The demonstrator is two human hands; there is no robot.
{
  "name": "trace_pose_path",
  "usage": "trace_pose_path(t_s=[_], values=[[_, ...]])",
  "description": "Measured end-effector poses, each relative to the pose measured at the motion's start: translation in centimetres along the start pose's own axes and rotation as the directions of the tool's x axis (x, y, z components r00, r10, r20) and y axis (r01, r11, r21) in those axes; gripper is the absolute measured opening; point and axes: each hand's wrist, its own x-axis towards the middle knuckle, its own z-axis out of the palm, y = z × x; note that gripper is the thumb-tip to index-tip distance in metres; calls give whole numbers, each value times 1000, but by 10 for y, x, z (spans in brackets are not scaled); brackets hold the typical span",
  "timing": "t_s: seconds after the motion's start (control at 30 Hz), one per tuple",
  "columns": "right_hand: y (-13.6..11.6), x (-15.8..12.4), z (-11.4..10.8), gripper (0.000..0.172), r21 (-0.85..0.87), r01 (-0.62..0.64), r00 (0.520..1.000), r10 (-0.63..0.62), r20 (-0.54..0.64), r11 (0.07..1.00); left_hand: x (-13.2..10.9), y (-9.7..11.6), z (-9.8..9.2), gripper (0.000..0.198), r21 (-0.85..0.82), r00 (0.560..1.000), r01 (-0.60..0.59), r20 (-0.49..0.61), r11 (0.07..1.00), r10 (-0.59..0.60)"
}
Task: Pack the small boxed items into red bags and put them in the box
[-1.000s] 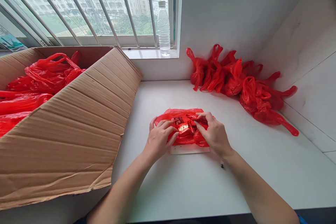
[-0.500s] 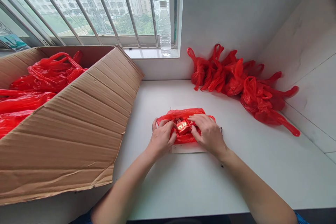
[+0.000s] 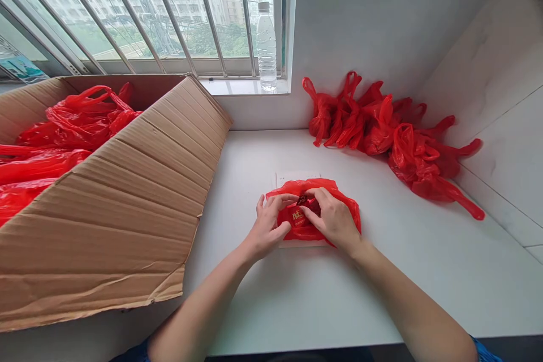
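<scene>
A red plastic bag (image 3: pixel 306 185) lies spread open on the white table, its mouth facing up. Inside it are a red wrapped packet (image 3: pixel 298 216) with gold characters and a small dark-wrapped piece (image 3: pixel 302 200). My left hand (image 3: pixel 268 227) is at the bag's left side, thumb and fingers apart, fingertips over the opening. From the right, my right hand (image 3: pixel 336 219) reaches over the bag with thumb and fingers spread around the contents. Part of the bag is hidden under this hand. A white flat sheet or board (image 3: pixel 292 176) shows beneath the bag.
At left stands a large cardboard box (image 3: pixel 127 198) holding several red plastic bags (image 3: pixel 80 119). Several tied red bags (image 3: pixel 382 124) are bunched against the wall at the back right. A clear bottle (image 3: pixel 266 48) stands on the sill of a barred window.
The bag has shifted slightly right and toward me, and its mouth looks rounder. My left hand has moved right and its fingers have opened off the bag's edge. The wrapped packet is turned differently.
</scene>
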Motion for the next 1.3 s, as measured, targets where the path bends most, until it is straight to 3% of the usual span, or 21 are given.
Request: trace_pose_path(t_s=[0.13, 0.27, 0.33, 0.5, 0.57, 0.73, 0.87, 0.97, 1.03, 1.17, 1.3], values=[[4, -1, 5, 46, -88, 13, 1000, -13, -1, 996, -2, 7, -1, 66, 68, 999, -46, 13, 997, 45], [5, -1, 6, 57, -71, 46, 999, -45, 18, 996, -3, 10, 0, 72, 147, 994, -107, 35, 983, 103], [6, -1, 2, 53, -22, 40, 999, -40, 9, 999, -3, 7, 1, 67, 219, 993, -119, 4, 968, 121], [10, 1, -15, 21, 83, 67, 998, -66, -10, 994, -1, -5, 2, 47, 366, 982, -52, -149, 929, 114], [12, 1, -20, 22, 110, 72, 997, -72, -8, 991, 0, -7, 1, 45, 383, 978, -55, -165, 922, 126], [16, -2, -35, 45, 49, 95, 990, -100, 103, 994, 0, -5, -4, 42, 435, 964, -78, -197, 897, 180], [15, -7, -65, 23, -30, 68, 993, -65, 98, 997, -2, -5, -11, 45, 446, 946, -67, -256, 892, 199], [6, -16, -81, 12, -23, 93, 965, -84, 249, 995, -3, -3, -17, 50, 412, 943, -11, -299, 911, 147], [0, -24, -82, 20, -76, 115, 939, -84, 333, 990, -6, 0, -20, 55, 398, 944, 92, -325, 913, 47], [-4, -36, -68, 22, -371, 162, 958, -56, 281, 914, -20, 3, -25, 70, 383, 928, 306, -324, 872, -183], [-2, -31, -74, 24, -457, 201, 959, -78, 273, 867, -35, -2, -29, 68, 314, 932, 337, -244, 887, -268]])
